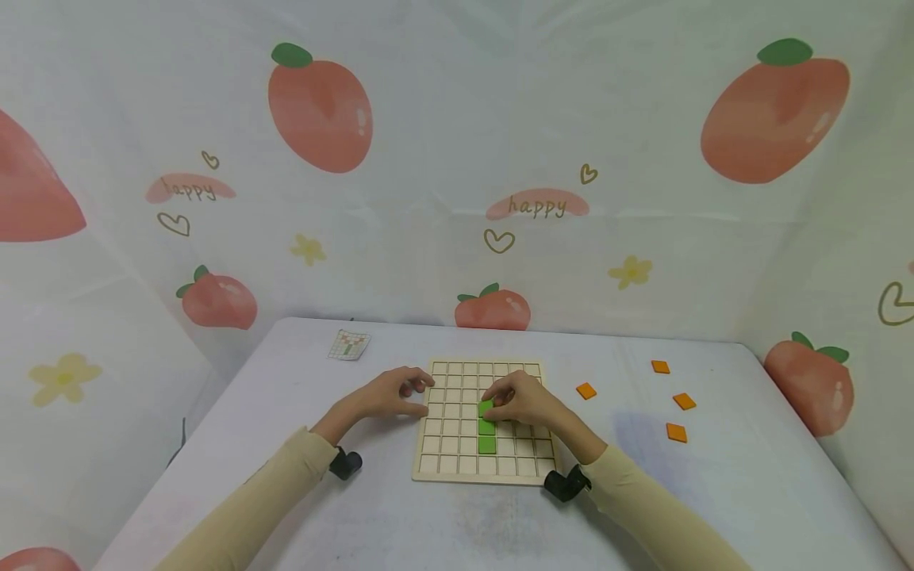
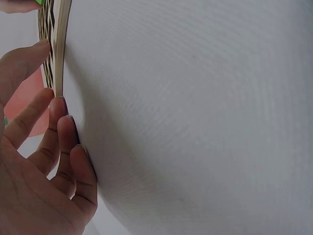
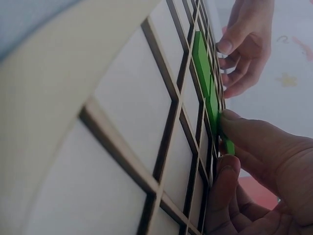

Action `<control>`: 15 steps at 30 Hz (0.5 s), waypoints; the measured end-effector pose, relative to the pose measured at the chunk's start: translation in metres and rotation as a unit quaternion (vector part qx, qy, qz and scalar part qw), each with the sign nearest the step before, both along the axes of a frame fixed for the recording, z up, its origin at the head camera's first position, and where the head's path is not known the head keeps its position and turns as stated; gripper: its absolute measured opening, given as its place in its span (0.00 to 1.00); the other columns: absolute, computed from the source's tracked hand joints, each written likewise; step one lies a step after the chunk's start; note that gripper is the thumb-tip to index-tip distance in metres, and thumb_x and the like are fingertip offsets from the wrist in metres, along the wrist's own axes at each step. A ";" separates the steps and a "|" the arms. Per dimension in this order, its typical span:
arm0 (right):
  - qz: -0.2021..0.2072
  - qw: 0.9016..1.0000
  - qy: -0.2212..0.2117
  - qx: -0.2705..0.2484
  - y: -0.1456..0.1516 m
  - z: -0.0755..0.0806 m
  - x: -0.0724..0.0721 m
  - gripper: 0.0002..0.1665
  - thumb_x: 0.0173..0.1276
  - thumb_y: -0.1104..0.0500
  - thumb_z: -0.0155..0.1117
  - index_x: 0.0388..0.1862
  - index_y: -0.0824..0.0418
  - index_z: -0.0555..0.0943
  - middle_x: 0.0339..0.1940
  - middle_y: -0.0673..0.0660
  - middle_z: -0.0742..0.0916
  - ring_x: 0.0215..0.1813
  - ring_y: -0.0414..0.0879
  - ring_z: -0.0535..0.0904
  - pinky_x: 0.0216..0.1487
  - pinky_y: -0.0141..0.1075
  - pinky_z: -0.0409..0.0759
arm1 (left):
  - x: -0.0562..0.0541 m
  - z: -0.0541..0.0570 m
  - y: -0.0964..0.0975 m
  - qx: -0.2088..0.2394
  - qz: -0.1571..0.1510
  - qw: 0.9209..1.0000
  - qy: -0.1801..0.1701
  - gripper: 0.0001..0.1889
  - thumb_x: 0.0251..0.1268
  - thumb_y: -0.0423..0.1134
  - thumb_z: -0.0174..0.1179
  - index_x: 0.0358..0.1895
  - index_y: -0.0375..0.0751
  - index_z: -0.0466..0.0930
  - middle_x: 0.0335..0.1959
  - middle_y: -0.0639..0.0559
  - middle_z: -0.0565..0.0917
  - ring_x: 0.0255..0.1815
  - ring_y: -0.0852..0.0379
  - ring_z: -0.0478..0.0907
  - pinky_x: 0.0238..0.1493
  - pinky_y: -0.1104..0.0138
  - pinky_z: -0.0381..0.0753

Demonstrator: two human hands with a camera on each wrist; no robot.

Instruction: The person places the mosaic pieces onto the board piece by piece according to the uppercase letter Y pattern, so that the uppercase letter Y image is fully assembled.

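A square wooden grid board [image 1: 457,479] lies on the table, with green square tiles in one column of its cells. The nearest green tile [image 1: 487,446] and the green tile behind it [image 1: 487,428] lie flat in their cells. At the far end of this column my right hand [image 1: 524,400] pinches another green tile [image 3: 228,146] between thumb and fingers, and it looks slightly tilted in the right wrist view. My left hand [image 1: 395,392] rests its fingertips and thumb at the board's left edge, fingers loosely bent, gripping no tile.
Several orange square tiles lie scattered on the table right of the board, one orange tile [image 1: 586,391] closest to it. A small paper card [image 1: 349,345] printed with a coloured grid pattern lies at the back left. A fruit-patterned cloth [image 1: 428,262] hangs behind the white table [image 1: 385,515].
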State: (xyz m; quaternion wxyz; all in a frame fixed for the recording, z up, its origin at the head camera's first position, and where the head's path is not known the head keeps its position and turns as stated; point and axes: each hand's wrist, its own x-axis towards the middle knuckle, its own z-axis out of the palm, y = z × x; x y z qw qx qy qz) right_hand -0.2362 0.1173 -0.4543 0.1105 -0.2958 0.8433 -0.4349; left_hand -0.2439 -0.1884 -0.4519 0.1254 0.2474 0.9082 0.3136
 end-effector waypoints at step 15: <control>0.010 1.000 -0.004 -0.005 0.001 0.000 -0.001 0.12 0.60 0.63 0.78 0.41 0.67 0.89 0.27 0.51 0.83 0.32 0.44 0.76 0.35 0.36 0.75 | 0.000 0.000 0.000 -0.001 0.004 1.000 -0.004 0.25 0.60 0.42 0.73 0.59 0.42 0.79 0.46 0.54 0.79 0.44 0.54 0.74 0.49 0.57 0.74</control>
